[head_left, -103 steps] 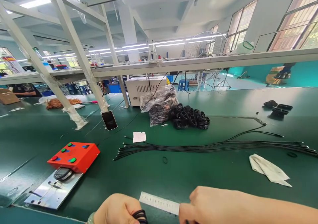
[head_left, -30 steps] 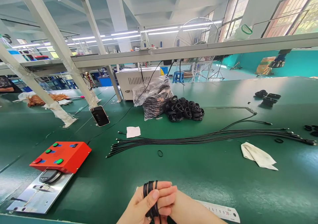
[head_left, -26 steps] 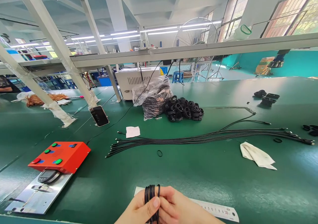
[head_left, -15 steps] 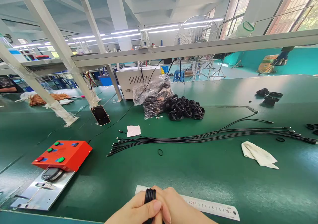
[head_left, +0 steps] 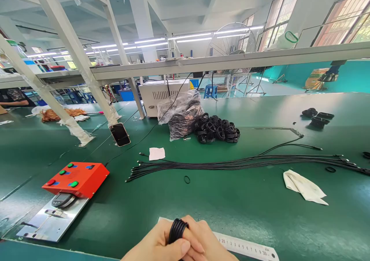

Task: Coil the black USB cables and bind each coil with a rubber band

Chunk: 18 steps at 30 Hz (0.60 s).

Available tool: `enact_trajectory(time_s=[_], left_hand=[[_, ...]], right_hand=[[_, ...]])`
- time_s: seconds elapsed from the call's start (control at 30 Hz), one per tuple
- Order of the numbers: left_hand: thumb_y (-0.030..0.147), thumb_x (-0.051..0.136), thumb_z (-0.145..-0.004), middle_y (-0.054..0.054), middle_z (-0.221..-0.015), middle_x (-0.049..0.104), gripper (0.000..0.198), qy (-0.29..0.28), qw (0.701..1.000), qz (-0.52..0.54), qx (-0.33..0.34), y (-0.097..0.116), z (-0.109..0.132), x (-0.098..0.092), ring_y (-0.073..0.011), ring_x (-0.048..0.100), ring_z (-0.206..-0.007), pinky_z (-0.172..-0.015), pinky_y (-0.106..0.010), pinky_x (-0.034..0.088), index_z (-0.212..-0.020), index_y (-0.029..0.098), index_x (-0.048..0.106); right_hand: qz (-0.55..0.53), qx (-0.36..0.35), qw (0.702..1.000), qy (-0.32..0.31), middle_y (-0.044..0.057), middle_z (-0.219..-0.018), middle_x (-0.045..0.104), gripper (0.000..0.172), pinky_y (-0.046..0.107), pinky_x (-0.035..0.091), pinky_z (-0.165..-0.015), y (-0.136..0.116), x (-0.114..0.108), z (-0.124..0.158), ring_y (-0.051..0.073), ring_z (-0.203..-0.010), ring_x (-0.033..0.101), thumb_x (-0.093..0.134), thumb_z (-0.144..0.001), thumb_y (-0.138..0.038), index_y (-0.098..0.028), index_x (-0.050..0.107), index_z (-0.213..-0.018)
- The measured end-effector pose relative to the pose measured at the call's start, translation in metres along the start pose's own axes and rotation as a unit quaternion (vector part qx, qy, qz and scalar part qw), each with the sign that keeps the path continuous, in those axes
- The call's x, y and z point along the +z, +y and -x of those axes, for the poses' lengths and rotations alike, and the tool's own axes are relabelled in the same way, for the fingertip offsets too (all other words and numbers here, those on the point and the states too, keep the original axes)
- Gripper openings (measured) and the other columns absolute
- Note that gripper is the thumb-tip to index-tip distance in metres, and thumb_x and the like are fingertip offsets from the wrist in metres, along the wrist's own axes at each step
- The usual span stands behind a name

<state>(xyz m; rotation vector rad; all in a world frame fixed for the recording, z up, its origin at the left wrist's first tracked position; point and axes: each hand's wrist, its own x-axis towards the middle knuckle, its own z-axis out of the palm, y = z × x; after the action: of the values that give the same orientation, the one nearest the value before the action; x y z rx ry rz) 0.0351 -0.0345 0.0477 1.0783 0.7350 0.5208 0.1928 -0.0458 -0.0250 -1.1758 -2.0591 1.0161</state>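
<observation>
A coiled black cable (head_left: pixel 177 230) is gripped between my two hands at the bottom middle of the view. My left hand (head_left: pixel 154 241) is closed on it, with the thumb pressed along the coil's near side. From the other side, my right hand (head_left: pixel 206 236) is closed against the coil, its fingers bent and overlapping the left hand's; their tips are partly hidden. Under both hands lies a steel ruler (head_left: pixel 245 245), its middle covered by them. Farther off, several straight black cables (head_left: pixel 202 165) stretch across the green table.
A pile of coiled cables (head_left: pixel 216 129) sits beside a plastic bag (head_left: pixel 183 118). At left stands a red button box (head_left: pixel 78 178) with a gauge on a metal plate. A pale cloth (head_left: pixel 305 187), a black ring (head_left: pixel 187 179) and a phone (head_left: pixel 120 134) are around. A shelf beam (head_left: pixel 219 62) crosses above.
The coil has tilted a little in my hands, showing more of its loops. My right hand's fingers have shifted around it. The whole view has moved slightly.
</observation>
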Motion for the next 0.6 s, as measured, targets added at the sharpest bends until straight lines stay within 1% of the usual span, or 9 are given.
enact_trajectory(time_s=[0.1,0.2,0.27,0.33,0.4,0.43,0.47,0.53,0.6], left_hand=[[0.031,0.080,-0.069,-0.007,-0.072,0.075,0.020,0.082,0.994,-0.034,0.070,-0.012,0.000,-0.011,-0.0194,0.069,-0.067,-0.069,-0.030,0.053,-0.078,0.014,0.075],[0.036,0.075,-0.075,-0.006,-0.076,0.073,0.023,0.161,0.971,-0.117,0.131,-0.023,0.003,-0.018,-0.0181,0.065,-0.071,-0.070,-0.027,0.051,-0.087,0.017,0.072],[0.044,0.064,-0.083,-0.007,-0.089,0.072,0.031,0.221,0.948,-0.172,0.152,-0.028,0.005,-0.017,-0.0217,0.064,-0.085,-0.079,-0.030,0.051,-0.102,0.020,0.068],[0.051,0.050,-0.088,-0.011,-0.111,0.067,0.043,0.259,0.927,-0.212,0.170,-0.030,0.005,-0.012,-0.0272,0.059,-0.108,-0.096,-0.038,0.046,-0.120,0.023,0.060],[0.058,0.040,-0.090,-0.012,-0.134,0.056,0.055,0.250,0.922,-0.226,0.190,-0.031,0.001,-0.005,-0.0312,0.047,-0.127,-0.109,-0.045,0.034,-0.133,0.025,0.051],[0.061,0.036,-0.089,-0.012,-0.141,0.051,0.060,0.233,0.927,-0.218,0.199,-0.032,-0.002,-0.002,-0.0325,0.042,-0.132,-0.112,-0.048,0.030,-0.136,0.026,0.048],[0.064,0.034,-0.088,-0.010,-0.146,0.047,0.064,0.217,0.933,-0.199,0.206,-0.033,-0.005,0.001,-0.0337,0.039,-0.134,-0.112,-0.050,0.030,-0.139,0.027,0.046],[0.069,0.031,-0.085,-0.009,-0.146,0.047,0.068,0.199,0.948,-0.139,0.207,-0.036,-0.013,0.005,-0.0364,0.041,-0.133,-0.105,-0.053,0.040,-0.140,0.031,0.045],[0.074,0.032,-0.082,-0.008,-0.142,0.053,0.070,0.201,0.958,-0.076,0.191,-0.042,-0.019,0.006,-0.0392,0.048,-0.127,-0.093,-0.053,0.050,-0.137,0.034,0.047]], right_hand=[[-0.042,-0.038,0.998,0.028,0.002,-0.068,0.058,0.028,0.023,0.039,-0.057,0.006,-0.001,-0.004,0.014,-0.057,0.052,0.030,-0.096,-0.044,-0.021,0.045,-0.090],[-0.104,-0.045,0.993,0.033,-0.001,-0.059,0.054,0.044,0.021,0.040,-0.055,0.006,-0.004,-0.007,0.012,-0.052,0.051,0.017,-0.099,-0.054,-0.021,0.043,-0.086],[-0.133,-0.015,0.990,0.032,-0.003,-0.055,0.050,0.049,0.020,0.039,-0.051,0.003,-0.005,-0.009,0.011,-0.047,0.049,0.018,-0.096,-0.063,-0.022,0.041,-0.082],[-0.168,0.020,0.985,0.022,-0.003,-0.054,0.051,0.052,0.019,0.037,-0.045,0.001,-0.003,-0.010,0.009,-0.042,0.046,0.019,-0.094,-0.067,-0.022,0.040,-0.081],[-0.202,0.046,0.978,0.007,-0.003,-0.055,0.052,0.055,0.018,0.034,-0.041,-0.001,-0.001,-0.011,0.008,-0.038,0.044,0.019,-0.092,-0.070,-0.021,0.041,-0.083],[-0.216,0.055,0.975,-0.002,-0.004,-0.055,0.052,0.056,0.018,0.034,-0.040,-0.002,0.001,-0.011,0.007,-0.037,0.043,0.019,-0.091,-0.072,-0.021,0.041,-0.084],[-0.229,0.063,0.971,-0.009,-0.004,-0.054,0.052,0.058,0.018,0.034,-0.039,-0.002,0.002,-0.010,0.007,-0.036,0.043,0.018,-0.091,-0.073,-0.020,0.042,-0.086],[-0.250,0.075,0.965,-0.022,-0.004,-0.055,0.051,0.060,0.018,0.033,-0.037,-0.003,0.005,-0.010,0.007,-0.035,0.043,0.018,-0.090,-0.073,-0.019,0.044,-0.089],[-0.264,0.086,0.960,-0.029,-0.004,-0.056,0.052,0.060,0.017,0.031,-0.034,-0.003,0.006,-0.010,0.006,-0.033,0.041,0.020,-0.090,-0.073,-0.018,0.045,-0.092]])
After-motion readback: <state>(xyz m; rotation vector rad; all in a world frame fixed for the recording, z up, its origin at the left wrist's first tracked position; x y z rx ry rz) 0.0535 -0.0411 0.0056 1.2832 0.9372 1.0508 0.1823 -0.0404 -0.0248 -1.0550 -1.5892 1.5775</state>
